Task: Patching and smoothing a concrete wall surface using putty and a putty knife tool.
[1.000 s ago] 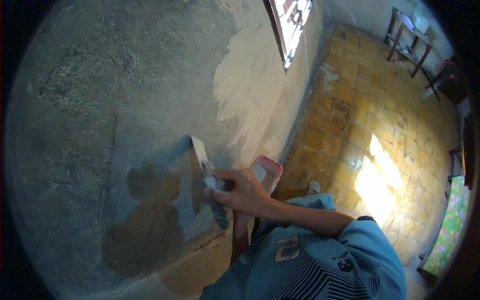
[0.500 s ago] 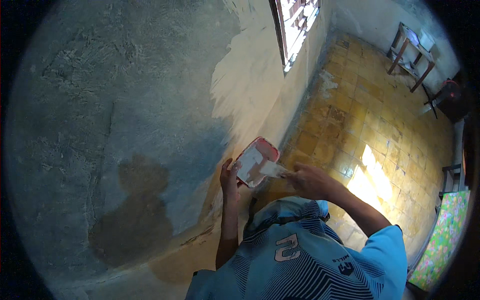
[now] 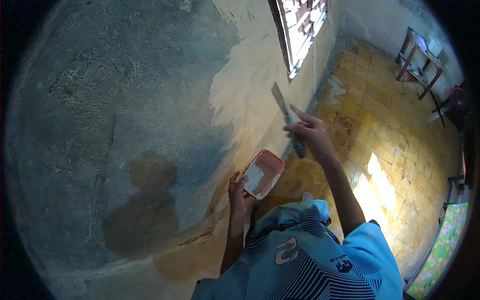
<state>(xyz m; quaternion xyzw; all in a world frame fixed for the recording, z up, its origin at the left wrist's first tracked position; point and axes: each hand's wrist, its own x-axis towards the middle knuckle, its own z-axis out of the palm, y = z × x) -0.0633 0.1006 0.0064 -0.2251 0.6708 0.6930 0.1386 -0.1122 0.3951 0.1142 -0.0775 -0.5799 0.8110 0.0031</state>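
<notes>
My left hand grips the near-left side of a red-rimmed rectangular tub, which is smeared inside with whitish paste. Up and to the right of it, my right hand is closed round the dark handle of a putty knife. Its thin blade points up toward the window and appears edge-on, apart from the wall. Along the wall, grey rough plaster on the left meets a pale coated area with a ragged edge.
A barred window opens in the wall ahead. Yellow-brown floor tiles stretch to the right, with a bright sunlit patch. In the far corner stands a small wooden table with things on it. Green floral cloth lies at the lower right.
The putty knife has come out of the tub, carried up and forward by my right hand toward the wall. The tub has shifted slightly down and right in view.
</notes>
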